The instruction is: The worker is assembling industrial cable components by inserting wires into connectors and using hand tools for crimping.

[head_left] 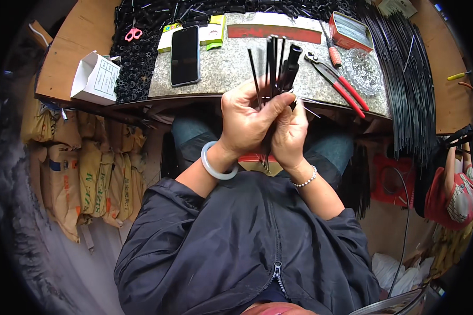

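Over my lap, just off the near edge of the table, both hands meet around a bunch of long thin black rods [269, 59]. My left hand [247, 116] is closed round the rods, its thumb reaching across toward the right. Beside them stands a short black plastic tube [290, 68] with a hollow upper end, tilted slightly right. My right hand [290, 137] is closed at the tube's lower end, where the fingers hide part of it. A thin rod sticks out to the right of that hand. The lower rod ends show below my palms.
Pliers with red handles [347, 94], a glass dish [361, 71], a red-handled screwdriver [333, 55] and a red tin [351, 30] lie right. A phone [185, 55], white box [96, 76] and pink scissors [134, 34] are left. Many black rods [410, 89] hang over the right edge.
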Motion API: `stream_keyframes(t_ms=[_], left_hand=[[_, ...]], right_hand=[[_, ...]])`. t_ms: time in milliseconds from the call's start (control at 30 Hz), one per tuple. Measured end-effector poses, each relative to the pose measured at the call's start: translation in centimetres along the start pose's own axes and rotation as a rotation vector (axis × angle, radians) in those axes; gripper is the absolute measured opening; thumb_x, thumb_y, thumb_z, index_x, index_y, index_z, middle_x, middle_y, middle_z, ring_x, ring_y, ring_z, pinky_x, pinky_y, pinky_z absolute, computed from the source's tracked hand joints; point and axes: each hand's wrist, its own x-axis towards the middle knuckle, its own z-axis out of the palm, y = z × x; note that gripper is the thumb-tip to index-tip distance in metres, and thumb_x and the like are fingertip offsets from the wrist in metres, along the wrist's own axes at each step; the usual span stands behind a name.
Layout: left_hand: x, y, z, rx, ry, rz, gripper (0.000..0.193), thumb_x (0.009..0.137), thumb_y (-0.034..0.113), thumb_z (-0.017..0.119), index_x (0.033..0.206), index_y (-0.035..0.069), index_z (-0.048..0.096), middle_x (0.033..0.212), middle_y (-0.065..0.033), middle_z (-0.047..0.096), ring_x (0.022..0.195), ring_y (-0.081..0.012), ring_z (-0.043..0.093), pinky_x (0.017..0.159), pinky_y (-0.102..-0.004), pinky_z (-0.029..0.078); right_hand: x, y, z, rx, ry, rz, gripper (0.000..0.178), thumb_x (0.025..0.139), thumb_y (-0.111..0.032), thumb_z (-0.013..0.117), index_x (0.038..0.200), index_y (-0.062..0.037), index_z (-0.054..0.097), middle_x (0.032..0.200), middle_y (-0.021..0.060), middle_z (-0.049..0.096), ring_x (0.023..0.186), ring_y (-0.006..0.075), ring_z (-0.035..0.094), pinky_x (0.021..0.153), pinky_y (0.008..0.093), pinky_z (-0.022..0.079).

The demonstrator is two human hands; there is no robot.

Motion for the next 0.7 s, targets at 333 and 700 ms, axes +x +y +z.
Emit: stream_keyframes(t_ms=[333,700], left_hand=[[-0.2,-1.9,-1.5,-0.164,-0.067,-0.065,0.031,0.087,0.013,0.066,0.111,-0.004,0.059,0.090,-0.0105,0.068,0.077,-0.0114,0.064,0.070,-0.0236,0.051],[-0.2,-3.1,-1.6,-0.137,-0.024,-0.031,0.032,0.088,0.015,0.065,0.113,-0.004,0.059,0.091,-0.0107,0.068,0.079,-0.0127,0.064,0.072,-0.0248,0.051]], right_hand=[[-0.3,0.4,-1.3,0.185,-0.010,0.049,0.014,0.093,-0.013,0.058,0.096,0.0000,0.062,0.088,-0.0004,0.063,0.077,0.0041,0.054,0.072,0.0181,0.042],[0.8,0.7,-1.1,0.348,0.021,0.136,0.014,0.088,-0.010,0.064,0.095,0.0022,0.063,0.090,0.0031,0.066,0.078,0.0045,0.057,0.071,0.0184,0.046]])
